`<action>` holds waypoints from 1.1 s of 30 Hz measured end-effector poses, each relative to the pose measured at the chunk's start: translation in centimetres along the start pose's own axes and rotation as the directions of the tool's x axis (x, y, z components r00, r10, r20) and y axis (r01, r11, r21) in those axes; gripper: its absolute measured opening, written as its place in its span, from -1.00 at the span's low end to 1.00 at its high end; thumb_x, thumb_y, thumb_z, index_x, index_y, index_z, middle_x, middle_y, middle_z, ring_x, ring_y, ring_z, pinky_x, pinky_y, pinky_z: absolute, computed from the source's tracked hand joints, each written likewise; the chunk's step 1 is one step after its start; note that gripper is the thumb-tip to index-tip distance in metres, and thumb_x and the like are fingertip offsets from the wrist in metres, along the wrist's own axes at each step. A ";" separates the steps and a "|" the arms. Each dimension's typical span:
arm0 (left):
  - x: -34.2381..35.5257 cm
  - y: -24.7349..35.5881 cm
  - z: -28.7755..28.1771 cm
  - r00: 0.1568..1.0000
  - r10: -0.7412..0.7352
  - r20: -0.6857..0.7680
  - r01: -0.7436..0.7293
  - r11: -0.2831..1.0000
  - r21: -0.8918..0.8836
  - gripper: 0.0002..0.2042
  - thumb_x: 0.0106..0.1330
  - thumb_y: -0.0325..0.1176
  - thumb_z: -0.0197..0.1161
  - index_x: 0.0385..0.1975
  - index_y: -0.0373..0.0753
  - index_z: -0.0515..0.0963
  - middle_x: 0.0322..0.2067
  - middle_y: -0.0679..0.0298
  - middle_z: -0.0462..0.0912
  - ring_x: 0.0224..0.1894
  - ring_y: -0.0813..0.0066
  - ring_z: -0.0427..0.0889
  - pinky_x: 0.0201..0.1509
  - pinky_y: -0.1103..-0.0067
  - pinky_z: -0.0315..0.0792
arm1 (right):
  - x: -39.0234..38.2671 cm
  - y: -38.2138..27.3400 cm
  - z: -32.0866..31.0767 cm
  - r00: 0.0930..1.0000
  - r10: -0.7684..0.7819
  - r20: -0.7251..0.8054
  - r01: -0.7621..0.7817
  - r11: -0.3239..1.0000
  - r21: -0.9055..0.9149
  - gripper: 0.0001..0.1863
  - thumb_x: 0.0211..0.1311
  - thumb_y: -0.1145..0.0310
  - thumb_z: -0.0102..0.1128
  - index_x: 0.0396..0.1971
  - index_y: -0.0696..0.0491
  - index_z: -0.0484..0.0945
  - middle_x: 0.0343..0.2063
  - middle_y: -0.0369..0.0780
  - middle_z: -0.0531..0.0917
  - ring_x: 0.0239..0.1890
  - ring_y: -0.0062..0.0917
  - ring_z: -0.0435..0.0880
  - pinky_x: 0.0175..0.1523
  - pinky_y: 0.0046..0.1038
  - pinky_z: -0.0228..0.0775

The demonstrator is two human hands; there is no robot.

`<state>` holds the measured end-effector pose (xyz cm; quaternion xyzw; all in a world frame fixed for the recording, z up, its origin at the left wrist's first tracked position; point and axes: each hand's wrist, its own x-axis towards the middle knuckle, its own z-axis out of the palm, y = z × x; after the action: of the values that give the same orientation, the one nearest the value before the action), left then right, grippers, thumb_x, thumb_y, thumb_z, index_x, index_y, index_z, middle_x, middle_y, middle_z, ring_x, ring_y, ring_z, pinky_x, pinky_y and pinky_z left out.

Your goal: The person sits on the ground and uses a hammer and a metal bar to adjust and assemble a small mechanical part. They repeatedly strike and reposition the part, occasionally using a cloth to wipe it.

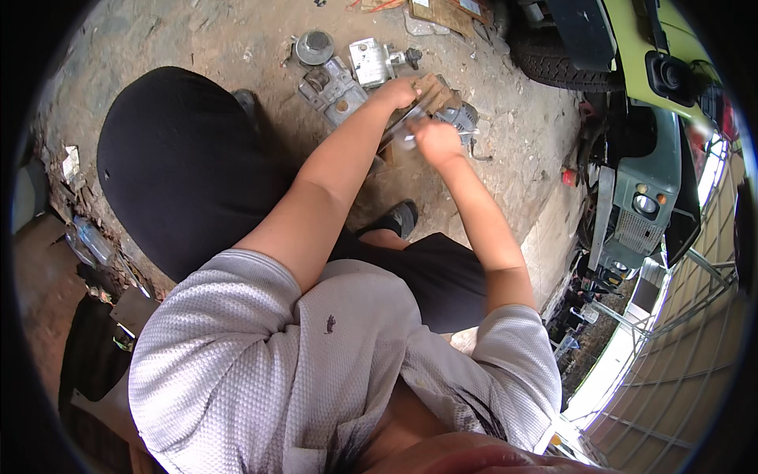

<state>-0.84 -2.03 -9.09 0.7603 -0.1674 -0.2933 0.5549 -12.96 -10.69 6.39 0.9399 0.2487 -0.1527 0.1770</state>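
Crowding hands (418, 118) amid metal parts (347, 75)

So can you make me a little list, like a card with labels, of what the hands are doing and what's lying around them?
place: dirt floor of an outdoor workshop
left hand: on a brown block, gripping a slim metal tool
right hand: closed on the same tool, beside a grey machine part
lying nearby: grey metal parts, round metal cap
to the right: green vehicle, tyre
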 end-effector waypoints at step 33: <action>-0.6 0.5 0.0 0.998 -0.036 -0.050 0.036 0.999 -0.003 -0.53 0.46 -0.06 0.26 0.32 -0.04 0.51 0.16 -0.05 0.65 0.21 -0.05 0.62 0.29 0.24 0.46 | -0.1 3.4 0.7 0.994 0.066 -0.084 -0.061 0.996 0.059 -0.67 0.22 0.38 0.13 -0.07 -0.24 0.73 -0.31 -0.27 0.74 -0.29 -0.31 0.80 -0.23 -0.25 0.67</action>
<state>-1.24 -1.82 -8.40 0.7698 -0.1395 -0.2840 0.5543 -11.40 -13.77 6.69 0.9577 0.2216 -0.1137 0.1444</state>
